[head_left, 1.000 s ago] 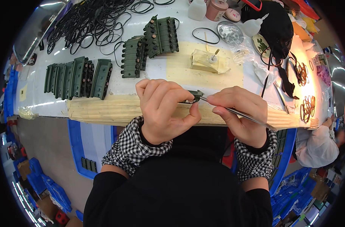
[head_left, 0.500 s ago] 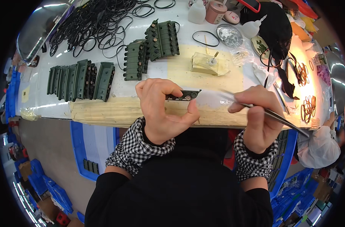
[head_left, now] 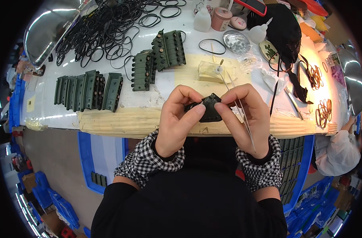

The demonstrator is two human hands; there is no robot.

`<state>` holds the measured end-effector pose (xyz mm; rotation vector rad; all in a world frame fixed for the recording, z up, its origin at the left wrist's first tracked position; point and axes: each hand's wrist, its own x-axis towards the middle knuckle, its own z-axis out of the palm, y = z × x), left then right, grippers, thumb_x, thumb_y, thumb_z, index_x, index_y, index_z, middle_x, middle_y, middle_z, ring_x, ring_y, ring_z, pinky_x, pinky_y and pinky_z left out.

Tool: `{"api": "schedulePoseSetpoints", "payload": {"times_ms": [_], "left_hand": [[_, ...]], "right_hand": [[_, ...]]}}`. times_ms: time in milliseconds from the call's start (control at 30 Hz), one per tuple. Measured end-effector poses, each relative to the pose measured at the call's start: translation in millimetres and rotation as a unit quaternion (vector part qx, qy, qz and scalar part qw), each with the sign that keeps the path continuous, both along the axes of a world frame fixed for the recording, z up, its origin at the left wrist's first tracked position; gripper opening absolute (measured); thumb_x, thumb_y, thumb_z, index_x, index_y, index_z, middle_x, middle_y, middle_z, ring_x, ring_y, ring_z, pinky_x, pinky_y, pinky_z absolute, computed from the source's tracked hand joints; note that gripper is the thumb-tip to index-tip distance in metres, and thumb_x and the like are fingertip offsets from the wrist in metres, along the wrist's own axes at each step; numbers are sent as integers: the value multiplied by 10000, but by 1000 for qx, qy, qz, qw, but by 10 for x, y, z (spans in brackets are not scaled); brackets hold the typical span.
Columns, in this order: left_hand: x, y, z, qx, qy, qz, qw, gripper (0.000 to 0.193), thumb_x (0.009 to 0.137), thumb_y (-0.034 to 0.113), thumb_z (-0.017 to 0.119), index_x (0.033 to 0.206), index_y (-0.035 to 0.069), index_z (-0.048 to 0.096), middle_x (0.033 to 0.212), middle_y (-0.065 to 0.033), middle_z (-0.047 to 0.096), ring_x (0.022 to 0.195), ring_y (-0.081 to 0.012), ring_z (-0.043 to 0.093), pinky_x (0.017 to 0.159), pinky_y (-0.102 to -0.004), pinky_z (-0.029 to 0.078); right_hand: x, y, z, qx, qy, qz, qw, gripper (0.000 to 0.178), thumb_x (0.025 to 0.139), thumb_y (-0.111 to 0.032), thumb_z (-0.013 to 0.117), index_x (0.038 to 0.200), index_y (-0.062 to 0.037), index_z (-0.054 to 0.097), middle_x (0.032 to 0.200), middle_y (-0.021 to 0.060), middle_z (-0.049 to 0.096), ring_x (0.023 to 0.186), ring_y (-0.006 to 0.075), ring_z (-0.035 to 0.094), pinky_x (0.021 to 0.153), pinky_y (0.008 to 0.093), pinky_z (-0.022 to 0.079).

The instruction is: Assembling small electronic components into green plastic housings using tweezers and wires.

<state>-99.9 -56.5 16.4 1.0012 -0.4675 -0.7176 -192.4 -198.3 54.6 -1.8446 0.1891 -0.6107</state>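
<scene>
A dark green toy tank chassis (head_left: 211,114) is held between both hands just above the table's near edge. My left hand (head_left: 176,121) pinches its left end with thumb and fingertips. At its upper right corner, my right hand (head_left: 249,115) is closed on it with thumb and forefinger. Steel tweezers (head_left: 248,129) also lie in the right hand, tucked across the fingers and palm. Their one end points up past the knuckles, the other toward the wrist. Fingers cover both ends of the chassis.
More green chassis stand in a row (head_left: 79,91) at left and a cluster (head_left: 169,49) farther back. Black rubber loops (head_left: 97,35) are heaped at the far left. Beyond my hands sit a tape-covered block (head_left: 206,73), a foil dish (head_left: 236,41) and squeeze bottles (head_left: 202,22). Blue trays (head_left: 83,158) are below.
My right hand has come left and taken hold of the chassis, with the tweezers turned back into the palm. The chassis has been tilted so its broad face shows.
</scene>
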Motion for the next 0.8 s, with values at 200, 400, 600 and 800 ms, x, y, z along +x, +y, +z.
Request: {"api": "schedulePoseSetpoints", "payload": {"times_ms": [200, 400, 600, 800], "left_hand": [[22, -7, 27, 19, -2, -30, 999, 146, 886, 35, 566, 1004, 26, 480, 950, -28, 562, 875, -68, 512, 809, -227, 418], [80, 20, 147, 21, 41, -84, 995, 111, 920, 75, 553, 1003, 26, 497, 968, -33, 590, 883, -60, 526, 797, -220, 416], [103, 31, 110, 14, 68, -114, 991, 99, 953, 114, 545, 993, 37, 498, 984, -36, 600, 896, -61, 544, 817, -220, 425], [41, 5, 118, 25, 5, -84, 996, 144, 907, 7, 593, 990, 33, 478, 987, -44, 588, 900, -63, 558, 801, -225, 471]], "right_hand": [[-10, -33, 30, 48, 39, 18, 998, 122, 838, 20, 663, 889, -21, 560, 765, 5, 599, 680, 48, 549, 621, 204, 438], [-39, -117, 112, 174, 69, 46, 981, 123, 855, 2, 654, 906, -14, 543, 810, -3, 580, 740, 42, 533, 673, 190, 426], [-8, -254, 206, 189, 120, 99, 970, 118, 870, -31, 642, 929, -2, 545, 833, -2, 583, 773, 42, 528, 695, 187, 431], [18, -267, 210, 184, 140, 114, 966, 120, 870, -43, 648, 925, -1, 550, 834, -1, 588, 771, 43, 531, 696, 189, 437]]}}
